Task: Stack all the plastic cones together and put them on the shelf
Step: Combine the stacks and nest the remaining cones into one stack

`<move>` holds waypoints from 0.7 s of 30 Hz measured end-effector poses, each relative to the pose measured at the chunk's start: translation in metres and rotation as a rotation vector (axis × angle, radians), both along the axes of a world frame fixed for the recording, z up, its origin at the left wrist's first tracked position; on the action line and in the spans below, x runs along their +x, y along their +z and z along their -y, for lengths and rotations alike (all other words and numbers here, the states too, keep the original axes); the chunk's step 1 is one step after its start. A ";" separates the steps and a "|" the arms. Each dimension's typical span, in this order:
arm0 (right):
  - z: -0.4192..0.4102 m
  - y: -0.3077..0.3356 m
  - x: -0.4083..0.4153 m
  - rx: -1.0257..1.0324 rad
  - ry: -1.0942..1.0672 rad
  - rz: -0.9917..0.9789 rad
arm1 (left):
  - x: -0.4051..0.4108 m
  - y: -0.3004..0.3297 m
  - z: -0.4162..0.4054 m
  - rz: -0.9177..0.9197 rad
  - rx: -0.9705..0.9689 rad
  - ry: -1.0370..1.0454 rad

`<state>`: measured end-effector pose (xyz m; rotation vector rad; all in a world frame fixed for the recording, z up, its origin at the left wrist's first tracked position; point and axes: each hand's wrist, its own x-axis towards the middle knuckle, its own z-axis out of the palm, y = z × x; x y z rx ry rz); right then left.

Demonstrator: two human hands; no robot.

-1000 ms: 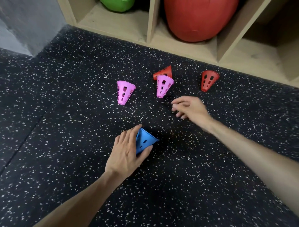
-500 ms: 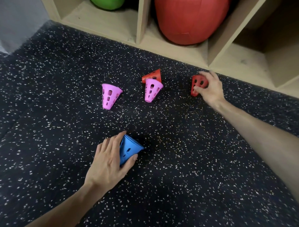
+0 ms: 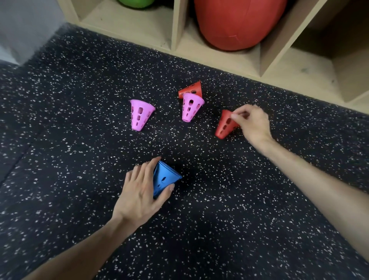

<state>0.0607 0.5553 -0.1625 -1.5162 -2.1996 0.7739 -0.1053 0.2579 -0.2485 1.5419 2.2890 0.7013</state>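
Several perforated plastic cones are spread over the dark speckled floor. My left hand [image 3: 139,191] grips a blue cone [image 3: 164,179] low in the middle, fingers over its top and thumb under it. My right hand [image 3: 251,124] pinches the rim of a red cone [image 3: 224,126], which is tilted with its narrow end down-left. A pink cone [image 3: 139,114] stands wide end up to the left. A second pink cone [image 3: 190,107] stands in the middle, with another red cone [image 3: 190,90] lying on its side just behind it. The wooden shelf [image 3: 219,58] runs along the back.
The shelf's compartments hold a large red ball [image 3: 237,22] in the middle and a green ball [image 3: 135,2] at the left. The right compartment [image 3: 319,66] shows bare wood. A grey wall [image 3: 24,26] stands at the far left.
My right hand reached from the middle of the floor to the red cone by the shelf, took hold of it and pulled it nearer. My left hand kept its grip on the blue cone.
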 end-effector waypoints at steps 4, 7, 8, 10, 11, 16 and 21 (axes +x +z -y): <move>0.070 0.004 -0.020 -0.197 0.079 -0.206 | 0.001 0.000 0.000 -0.003 0.003 0.010; 0.111 -0.004 -0.033 -0.310 0.182 -0.248 | 0.000 0.001 0.001 -0.006 -0.002 0.012; 0.120 -0.009 -0.036 -0.333 0.223 -0.260 | 0.000 0.001 0.000 -0.004 0.001 0.014; 0.131 -0.017 -0.041 -0.388 0.325 -0.271 | 0.001 0.000 0.000 -0.009 0.019 0.023; 0.135 -0.020 -0.043 -0.422 0.376 -0.271 | 0.001 0.000 0.000 -0.012 0.031 0.030; 0.134 -0.031 -0.045 -0.522 0.509 -0.250 | 0.000 0.001 0.001 0.018 0.054 0.051; 0.113 -0.013 -0.051 -0.610 0.648 -0.133 | 0.000 -0.003 0.000 -0.026 0.047 0.016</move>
